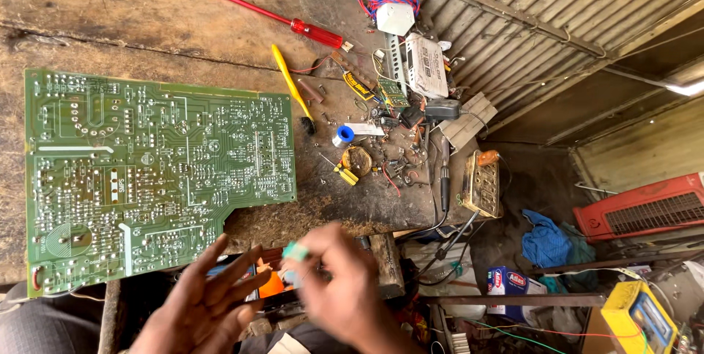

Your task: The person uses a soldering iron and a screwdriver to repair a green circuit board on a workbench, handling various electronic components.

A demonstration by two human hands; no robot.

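Observation:
A large green circuit board (147, 171) lies solder side up on the worn wooden bench (147, 24). Below its front edge, my left hand (202, 306) is spread open with fingers apart and holds nothing. My right hand (345, 288) is blurred beside it, its fingers pinched on a small pale green object (295, 251). An orange item (270, 286) shows between the two hands, partly hidden.
A long red-handled screwdriver (249, 6) and a yellow-handled tool (292, 89) lie on the bench. Small parts, wire coils and a solder reel (343, 134) clutter the right end. Corrugated metal wall, a blue cloth (544, 240), a red grille (642, 211) and a yellow meter (638, 317) are at right.

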